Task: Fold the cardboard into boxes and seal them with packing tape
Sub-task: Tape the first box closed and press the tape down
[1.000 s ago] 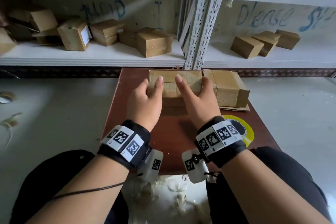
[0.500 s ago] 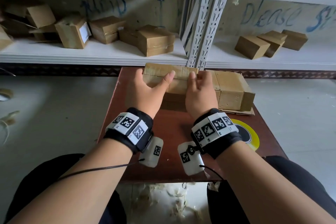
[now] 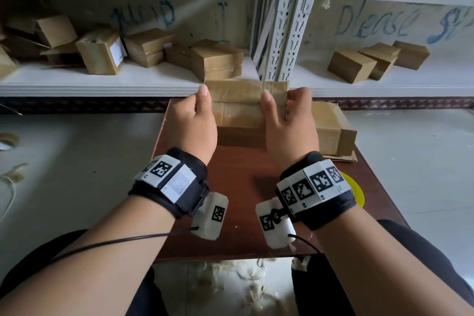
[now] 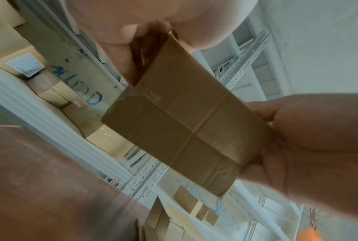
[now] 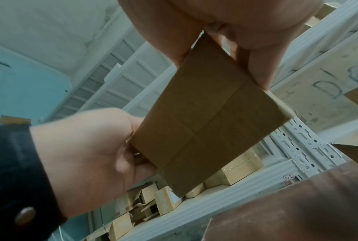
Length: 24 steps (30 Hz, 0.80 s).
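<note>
Box: a closed cardboard box is held up off the desk, between the two hands, in front of the lower shelf edge.
Left hand: the left hand grasps the box's left end, thumb on the near top corner, fingers hidden behind.
Right hand: the right hand grasps the right end, thumb lying over the top face, fingers round the far side.
Head view only: glossy packing tape runs along the box's top edge; a yellow tape roll lies on the desk, mostly hidden by the right wristband.
Left wrist view only: the box's underside shows a centre seam crossed by a fold line, with a shiny taped patch at one corner; the right hand clasps the far end.
Right wrist view only: the same underside from the other end, with the left hand wrapped round its edge and a dark wristband behind.
On the desk: one more folded box sits just right of the held one, on a flat piece of cardboard.
In the way: the right hand covers part of that second box.
Left shelf: about six boxes, some jumbled and partly hidden, one with a white label.
Right shelf: three boxes close together.
Floor: scraps of tape litter lie below the desk's near edge.
</note>
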{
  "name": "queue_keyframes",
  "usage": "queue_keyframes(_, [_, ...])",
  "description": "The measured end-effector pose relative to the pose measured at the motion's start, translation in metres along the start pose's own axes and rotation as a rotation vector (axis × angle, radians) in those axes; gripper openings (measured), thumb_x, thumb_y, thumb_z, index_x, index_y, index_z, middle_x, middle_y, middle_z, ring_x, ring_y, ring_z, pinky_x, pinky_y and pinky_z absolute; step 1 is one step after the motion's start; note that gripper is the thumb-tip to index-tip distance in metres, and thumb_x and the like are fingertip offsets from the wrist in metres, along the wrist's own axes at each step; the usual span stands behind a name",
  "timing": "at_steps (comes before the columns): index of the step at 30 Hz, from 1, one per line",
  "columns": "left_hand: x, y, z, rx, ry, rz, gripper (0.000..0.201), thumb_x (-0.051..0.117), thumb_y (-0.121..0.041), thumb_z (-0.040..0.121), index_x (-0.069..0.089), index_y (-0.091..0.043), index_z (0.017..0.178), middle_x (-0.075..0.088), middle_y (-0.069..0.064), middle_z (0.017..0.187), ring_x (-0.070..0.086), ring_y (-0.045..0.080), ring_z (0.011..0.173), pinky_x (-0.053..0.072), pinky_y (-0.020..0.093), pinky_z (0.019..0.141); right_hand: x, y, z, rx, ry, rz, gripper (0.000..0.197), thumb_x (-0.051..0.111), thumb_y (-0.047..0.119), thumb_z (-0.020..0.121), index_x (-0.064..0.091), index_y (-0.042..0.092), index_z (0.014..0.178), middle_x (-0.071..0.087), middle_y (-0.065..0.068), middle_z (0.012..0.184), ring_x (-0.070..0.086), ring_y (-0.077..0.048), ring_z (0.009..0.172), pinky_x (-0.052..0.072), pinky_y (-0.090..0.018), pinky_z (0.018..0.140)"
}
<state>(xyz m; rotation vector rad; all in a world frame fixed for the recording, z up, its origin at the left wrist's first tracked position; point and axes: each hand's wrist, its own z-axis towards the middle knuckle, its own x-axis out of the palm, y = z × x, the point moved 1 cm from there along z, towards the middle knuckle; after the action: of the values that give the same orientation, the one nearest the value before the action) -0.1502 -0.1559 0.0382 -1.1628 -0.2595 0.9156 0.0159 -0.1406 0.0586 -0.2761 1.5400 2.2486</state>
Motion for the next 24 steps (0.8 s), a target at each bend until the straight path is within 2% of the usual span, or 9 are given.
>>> queue_keyframes(3, [0.001,0.005,-0.002,-0.073,0.031,0.096,0.05,0.037,-0.056,0.101,0.056,-0.011,0.089,0.063,0.006,0.091,0.06,0.029,0.089,0.042,0.037,0.077,-0.002,-0.003,-0.001,-0.025,0.024,-0.012,0.018,0.044,0.038,0.11,0.046,0.02,0.109,0.063,0.006,0.101,0.059,-0.018,0.086,0.044,-0.033,0.075])
queue_keyframes(5, [-0.002,0.003,-0.01,-0.151,0.169,0.161,0.069,0.045,-0.072,0.095,0.053,-0.009,0.121,0.063,0.003,0.116,0.059,0.025,0.107,0.045,0.035,0.092,0.001,-0.005,-0.002,-0.035,0.041,-0.014,0.011,0.042,0.028,0.11,0.05,0.019,0.11,0.063,0.008,0.092,0.055,-0.013,0.079,0.041,-0.033,0.071])
queue_keyframes(7, [-0.005,0.0,-0.019,-0.168,0.244,0.175,0.09,0.054,-0.082,0.083,0.044,-0.008,0.133,0.061,0.007,0.132,0.059,0.028,0.12,0.048,0.042,0.103,0.008,-0.007,-0.003,-0.046,0.05,-0.007,0.017,0.046,0.029,0.108,0.054,0.017,0.118,0.06,0.016,0.085,0.053,-0.005,0.077,0.045,-0.035,0.074])
queue_keyframes(11, [-0.006,-0.004,-0.019,-0.063,0.153,0.292,0.08,0.06,-0.078,0.082,0.043,-0.014,0.127,0.063,0.003,0.111,0.064,0.031,0.1,0.052,0.041,0.078,0.019,-0.01,-0.013,-0.037,0.115,-0.07,0.079,0.061,0.077,0.086,0.047,0.016,0.133,0.069,0.007,0.109,0.067,-0.014,0.096,0.056,-0.036,0.083])
queue_keyframes(15, [-0.006,-0.004,-0.01,-0.005,0.125,0.334,0.076,0.049,-0.076,0.09,0.046,-0.018,0.138,0.066,0.005,0.115,0.063,0.033,0.105,0.048,0.039,0.08,0.025,-0.014,-0.009,0.045,0.133,-0.127,0.062,0.054,0.067,0.096,0.046,0.012,0.125,0.062,0.003,0.094,0.058,-0.021,0.081,0.047,-0.035,0.074])
queue_keyframes(17, [-0.005,0.005,-0.002,0.014,0.096,0.295,0.067,0.038,-0.078,0.092,0.056,-0.021,0.124,0.067,0.008,0.112,0.062,0.036,0.103,0.052,0.045,0.084,0.027,-0.017,-0.002,0.069,0.127,-0.093,0.041,0.047,0.055,0.105,0.048,0.014,0.108,0.054,0.005,0.081,0.05,-0.02,0.071,0.039,-0.033,0.072])
queue_keyframes(20, [-0.002,0.016,0.008,0.045,0.062,0.196,0.052,0.034,-0.063,0.101,0.045,-0.022,0.072,0.057,0.007,0.078,0.056,0.03,0.074,0.044,0.042,0.064,0.026,-0.023,0.009,0.055,0.064,-0.034,0.032,0.04,0.037,0.111,0.051,0.015,0.089,0.05,0.008,0.072,0.047,-0.02,0.068,0.036,-0.034,0.071])
queue_keyframes(22, [-0.003,0.02,0.011,0.031,0.055,0.146,0.053,0.04,-0.05,0.106,0.035,-0.022,0.061,0.048,0.004,0.071,0.046,0.02,0.061,0.031,0.037,0.06,0.026,-0.024,0.012,0.038,0.043,-0.027,0.03,0.04,0.032,0.111,0.054,0.018,0.088,0.054,0.007,0.076,0.051,-0.02,0.075,0.038,-0.033,0.072])
queue_keyframes(24, [-0.004,0.023,0.012,0.018,0.074,0.144,0.053,0.042,-0.048,0.105,0.036,-0.02,0.061,0.049,0.006,0.075,0.045,0.019,0.063,0.03,0.034,0.063,0.027,-0.024,0.01,0.041,0.082,-0.066,0.032,0.043,0.037,0.11,0.054,0.015,0.09,0.055,0.006,0.075,0.052,-0.021,0.072,0.037,-0.031,0.07])
